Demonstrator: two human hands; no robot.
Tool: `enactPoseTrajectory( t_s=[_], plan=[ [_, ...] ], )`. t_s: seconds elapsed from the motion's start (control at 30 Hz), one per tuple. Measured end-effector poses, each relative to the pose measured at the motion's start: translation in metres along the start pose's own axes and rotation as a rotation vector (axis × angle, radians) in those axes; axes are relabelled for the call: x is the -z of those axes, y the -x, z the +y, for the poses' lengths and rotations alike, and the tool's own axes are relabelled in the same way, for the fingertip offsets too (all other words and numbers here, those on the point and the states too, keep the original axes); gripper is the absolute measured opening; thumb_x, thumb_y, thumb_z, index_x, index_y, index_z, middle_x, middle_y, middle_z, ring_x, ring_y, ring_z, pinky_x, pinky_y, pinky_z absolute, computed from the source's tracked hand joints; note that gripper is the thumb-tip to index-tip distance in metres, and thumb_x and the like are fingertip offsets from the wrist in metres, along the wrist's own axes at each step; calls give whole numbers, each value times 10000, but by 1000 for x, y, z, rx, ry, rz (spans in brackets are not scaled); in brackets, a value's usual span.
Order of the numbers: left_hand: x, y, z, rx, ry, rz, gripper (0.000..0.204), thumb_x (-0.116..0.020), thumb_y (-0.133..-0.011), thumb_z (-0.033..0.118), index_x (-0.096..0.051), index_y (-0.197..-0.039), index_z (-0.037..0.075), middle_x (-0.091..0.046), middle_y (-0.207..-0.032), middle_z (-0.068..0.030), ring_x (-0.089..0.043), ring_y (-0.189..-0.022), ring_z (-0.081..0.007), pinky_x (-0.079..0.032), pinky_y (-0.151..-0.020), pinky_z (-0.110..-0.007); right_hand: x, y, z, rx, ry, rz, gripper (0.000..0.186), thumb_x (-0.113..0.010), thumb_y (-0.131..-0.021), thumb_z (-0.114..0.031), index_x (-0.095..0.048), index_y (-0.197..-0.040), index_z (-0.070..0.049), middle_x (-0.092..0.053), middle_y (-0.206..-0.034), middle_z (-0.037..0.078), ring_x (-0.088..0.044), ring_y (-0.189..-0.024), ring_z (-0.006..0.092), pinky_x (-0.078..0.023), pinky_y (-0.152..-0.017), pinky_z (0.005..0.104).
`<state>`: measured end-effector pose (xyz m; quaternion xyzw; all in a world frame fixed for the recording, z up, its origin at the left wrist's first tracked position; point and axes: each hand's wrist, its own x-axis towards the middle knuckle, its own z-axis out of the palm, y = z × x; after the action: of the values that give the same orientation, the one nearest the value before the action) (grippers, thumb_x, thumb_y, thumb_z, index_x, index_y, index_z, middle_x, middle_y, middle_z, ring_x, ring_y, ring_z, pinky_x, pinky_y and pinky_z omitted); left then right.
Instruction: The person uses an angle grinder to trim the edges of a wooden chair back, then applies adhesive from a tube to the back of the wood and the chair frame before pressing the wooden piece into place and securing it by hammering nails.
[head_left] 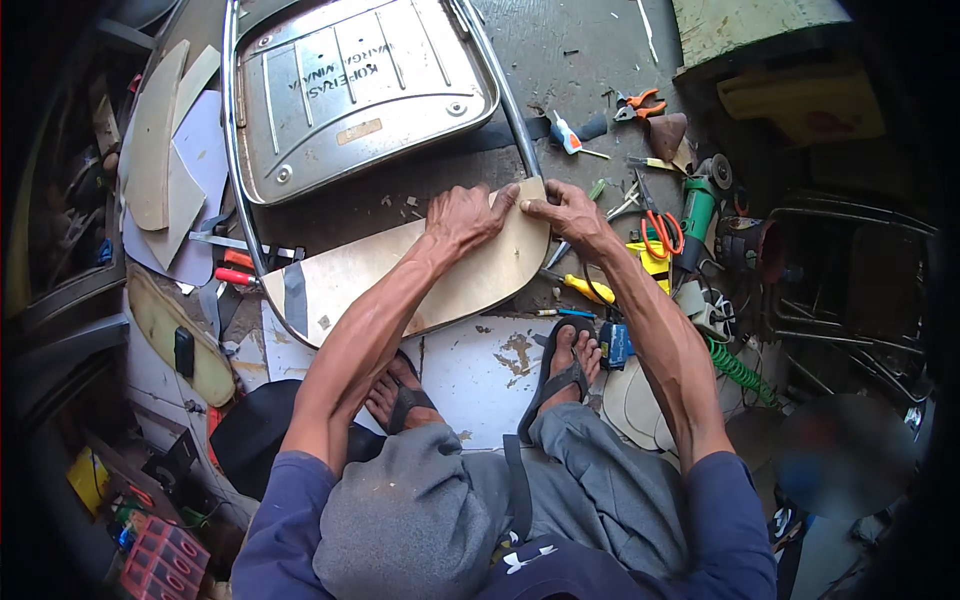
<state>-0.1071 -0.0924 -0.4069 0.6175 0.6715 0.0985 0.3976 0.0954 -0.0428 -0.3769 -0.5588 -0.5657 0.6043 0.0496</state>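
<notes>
Pale, flat plywood board with rounded near corners: lies crosswise just beyond the person's sandalled feet, at the near end of a bent, shiny chrome tube frame.

Handling (judgement): near edge is unheld and may lift if the far right corner is pressed hard; watch it. Left hand rests curled on the far edge, thumb toward that corner; right hand grips the corner, thumb on top, fingers bent round the side. Press evenly, check alignment at the left end, keep fingertips from between wood and tube.

Appearance: near edge dark-lined; grey tape strip crosses the left end; far edge roughly straight. Underside contact hidden.
</notes>
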Motion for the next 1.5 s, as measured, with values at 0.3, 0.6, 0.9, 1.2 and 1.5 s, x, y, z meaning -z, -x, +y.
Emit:
enactPoseTrajectory(
  t_s=[0.3,0.6,0.9,1.2,1.5],
  plan=[
    [-6,-1,7,13,-86,30,770,-259,-992,641,-725,-922,33,-678,-852,-309,-684,-851,-466,-536,-779,-554,-6,-2,13,69,-37,75,475,-712,-845,-343,-653,-1129,33,-700,-992,133,-641,-882,199,-510,-809,330],
    [-9,-1,4,65,-105,34,760,-179,-1018,569,-738,-987,55,-676,-892,-310,-657,-892,-504,-504,-857,-567,7,32,10,-20,48,228,598,-637,-919,-454,-583,-1265,30,-685,-1120,212,-672,-1025,288,-509,-920,388],
    [-14,0,4,53,-107,76,773,-172,-1028,529,-742,-916,18,-668,-874,-319,-653,-876,-512,-502,-854,-566,96,87,65,-35,565,490,317,-568,-919,-302,-682,-1060,-42,-705,-944,217,-693,-907,369,-528,-842,443],
    [-14,-2,4,73,-151,86,760,-177,-1039,477,-733,-868,-12,-663,-860,-328,-648,-863,-523,-498,-860,-566,-15,123,61,25,786,-41,256,-547,-895,-227,-657,-1018,-31,-682,-921,269,-668,-893,452,-536,-800,520],
    [-7,12,2,96,-181,2,716,-200,-1040,454,-735,-925,-9,-676,-871,-321,-671,-869,-498,-513,-854,-560,13,89,76,171,751,291,245,-530,-900,-203,-607,-1033,-11,-663,-974,268,-637,-880,481,-518,-780,551]
  ],
)
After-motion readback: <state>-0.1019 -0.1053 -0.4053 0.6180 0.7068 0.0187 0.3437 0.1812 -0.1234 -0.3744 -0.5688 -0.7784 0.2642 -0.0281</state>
